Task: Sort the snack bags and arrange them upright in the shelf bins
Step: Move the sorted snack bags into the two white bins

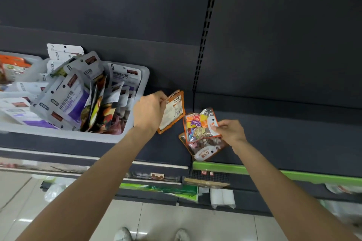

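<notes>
Orange snack bag (pixel 172 112) is hanging from left hand (pixel 149 110) fingers (pixel 163 101) pinching its top edge. Right hand (pixel 231 131) fingers are gripping the candy bag (pixel 199 125) by its right edge.

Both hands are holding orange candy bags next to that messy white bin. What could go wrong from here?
1. The left hand pinches its orange bag only by the top corner; that grip may slip.
2. The right hand holds a colourful candy bag over another bag near the shelf's front edge; it could get knocked off.
3. The white bin is crammed with leaning bags, so pushing more in may topple them.
</notes>
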The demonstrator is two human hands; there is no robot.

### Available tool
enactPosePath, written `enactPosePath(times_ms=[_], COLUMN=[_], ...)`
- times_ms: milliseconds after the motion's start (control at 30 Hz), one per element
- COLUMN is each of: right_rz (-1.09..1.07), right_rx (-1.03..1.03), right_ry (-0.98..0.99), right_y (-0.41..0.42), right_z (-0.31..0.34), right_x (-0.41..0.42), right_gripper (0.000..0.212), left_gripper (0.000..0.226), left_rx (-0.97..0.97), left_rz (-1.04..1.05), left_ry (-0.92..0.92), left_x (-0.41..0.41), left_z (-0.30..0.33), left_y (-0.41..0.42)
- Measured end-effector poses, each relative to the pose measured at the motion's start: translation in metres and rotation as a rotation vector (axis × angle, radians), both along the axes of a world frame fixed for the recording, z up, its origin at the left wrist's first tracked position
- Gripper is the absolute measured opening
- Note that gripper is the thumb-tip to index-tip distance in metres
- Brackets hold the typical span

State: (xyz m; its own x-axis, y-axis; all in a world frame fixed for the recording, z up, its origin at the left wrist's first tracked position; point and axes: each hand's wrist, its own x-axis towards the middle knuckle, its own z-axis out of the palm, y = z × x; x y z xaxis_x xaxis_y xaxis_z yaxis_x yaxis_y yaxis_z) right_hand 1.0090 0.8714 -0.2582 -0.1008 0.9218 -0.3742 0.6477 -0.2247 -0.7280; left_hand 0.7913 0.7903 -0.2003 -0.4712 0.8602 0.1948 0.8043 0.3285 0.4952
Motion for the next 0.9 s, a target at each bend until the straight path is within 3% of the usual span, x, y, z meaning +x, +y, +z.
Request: enactPosePath(times_ms=[133, 267, 433, 533, 600, 733, 900], right_rz=[0.159, 0.134, 0.005, -0.046, -0.039, 0.040, 0.152], right_rx=[0.075, 0.043, -0.045, -0.099, -0.081, 0.105, 0.436], right_ry=[-0.254, -0.300, -0.114, -0.006, 0.036, 0.109, -0.001], right_y=[-0.012, -0.010, -0.013, -0.015, -0.017, -0.020, -0.032], right_z=[0.000, 0.004, 0.007, 0.010, 0.017, 0.048, 0.095], right_x=[0.004, 0.000, 0.002, 0.001, -0.001, -0.007, -0.026], right_gripper=[0.005, 0.012, 0.013, 0.029, 0.027, 0.021, 0.013], left_gripper=[0.014, 0.015, 0.014, 0.014, 0.014, 0.011, 0.011], left_rx=[-0.043, -0.060, -0.090, -0.101, -0.092, -0.046, 0.065], left_rz=[-0.089, -0.113, -0.126, -0.149, -0.142, -0.110, -0.072], left_ry=[-0.033, -0.007, -0.051, -0.036, -0.028, -0.102, -0.212], left_x=[0.004, 0.008, 0.009, 0.010, 0.008, 0.001, -0.006], left_z=[0.002, 0.001, 0.002, 0.008, 0.011, 0.024, 0.057], left_y=[-0.011, -0.019, -0.027, -0.031, -0.034, -0.038, -0.053])
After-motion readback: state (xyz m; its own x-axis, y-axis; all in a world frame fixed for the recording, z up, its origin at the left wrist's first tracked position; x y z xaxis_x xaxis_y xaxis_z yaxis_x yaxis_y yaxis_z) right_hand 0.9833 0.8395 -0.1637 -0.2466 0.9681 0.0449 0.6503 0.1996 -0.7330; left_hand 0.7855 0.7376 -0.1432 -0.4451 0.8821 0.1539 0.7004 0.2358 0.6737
